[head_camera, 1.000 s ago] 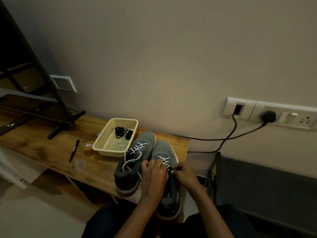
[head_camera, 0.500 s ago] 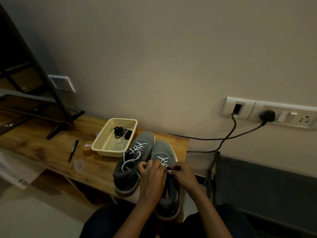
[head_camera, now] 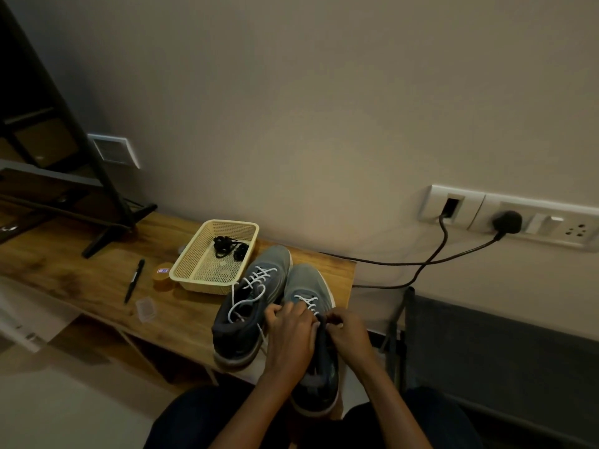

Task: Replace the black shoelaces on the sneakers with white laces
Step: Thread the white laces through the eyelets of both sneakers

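Scarcely any change from a second ago: both hands at the same spot. Left hand [head_camera: 291,332] curled over the right grey mesh sneaker [head_camera: 308,283], grip impossible to tell; right hand [head_camera: 345,332] pinching the thin white lace [head_camera: 308,303]. Sneaker heel past the long wooden bench [head_camera: 81,273]'s near edge; open wood left of the black pen [head_camera: 134,280].

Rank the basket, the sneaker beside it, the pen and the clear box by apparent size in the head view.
1. The sneaker and the basket look about alike. The sneaker lies nearer, so I leave them unranked.
2. The pen, long but thin.
3. The clear box.
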Tool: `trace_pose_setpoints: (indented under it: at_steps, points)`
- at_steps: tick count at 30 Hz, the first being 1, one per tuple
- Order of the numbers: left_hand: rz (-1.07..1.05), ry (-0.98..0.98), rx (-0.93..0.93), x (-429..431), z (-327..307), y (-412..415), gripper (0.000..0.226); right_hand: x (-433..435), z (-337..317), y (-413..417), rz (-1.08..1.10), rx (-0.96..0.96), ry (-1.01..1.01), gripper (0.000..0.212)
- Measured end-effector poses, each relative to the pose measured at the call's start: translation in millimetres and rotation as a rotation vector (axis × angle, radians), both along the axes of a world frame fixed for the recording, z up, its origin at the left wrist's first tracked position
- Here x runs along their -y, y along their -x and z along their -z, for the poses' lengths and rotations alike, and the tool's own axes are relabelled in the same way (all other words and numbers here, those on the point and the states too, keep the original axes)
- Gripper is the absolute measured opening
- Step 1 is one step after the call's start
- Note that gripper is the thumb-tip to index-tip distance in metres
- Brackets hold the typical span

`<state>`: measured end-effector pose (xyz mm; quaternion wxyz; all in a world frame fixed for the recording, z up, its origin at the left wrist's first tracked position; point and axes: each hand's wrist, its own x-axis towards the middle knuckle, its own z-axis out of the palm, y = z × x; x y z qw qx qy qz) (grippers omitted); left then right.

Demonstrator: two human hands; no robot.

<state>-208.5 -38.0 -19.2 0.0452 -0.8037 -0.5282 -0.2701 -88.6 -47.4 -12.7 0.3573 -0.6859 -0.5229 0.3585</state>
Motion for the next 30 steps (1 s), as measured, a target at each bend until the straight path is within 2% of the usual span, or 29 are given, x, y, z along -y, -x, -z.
trace_pose_setpoints:
  at_steps: [9,13,15,19,22,26,30]
  points:
    - [0.0,0.073,0.046,-2.2,1.7,0.2,0.02,0.1,3.5,0.2,0.044,-0.224,0.058,0.017]
    - [-0.012,0.056,0.095,-1.9,4.5,2.6,0.01,-3.0,1.4,-3.0,0.019,-0.251,0.082,0.013]
    - [-0.029,0.043,0.099,-1.2,6.1,4.2,0.008,-3.9,-0.6,-5.4,-0.01,-0.269,0.092,0.014]
    - [-0.073,0.08,0.09,-1.0,6.8,3.6,0.018,-3.8,-0.8,-5.5,-0.081,-0.232,0.075,0.02]
    - [-0.08,0.109,0.14,-0.9,7.6,4.4,0.007,-2.8,-0.1,-4.7,-0.123,-0.202,0.056,0.023]
    - [-0.087,0.198,0.208,-3.7,6.9,4.4,0.024,-0.3,-3.8,-5.4,-0.15,-0.242,0.079,0.022]
    - [-0.034,0.145,0.269,-2.5,11.8,4.1,0.01,-0.8,-8.2,-4.3,-0.129,-0.31,0.131,0.023]
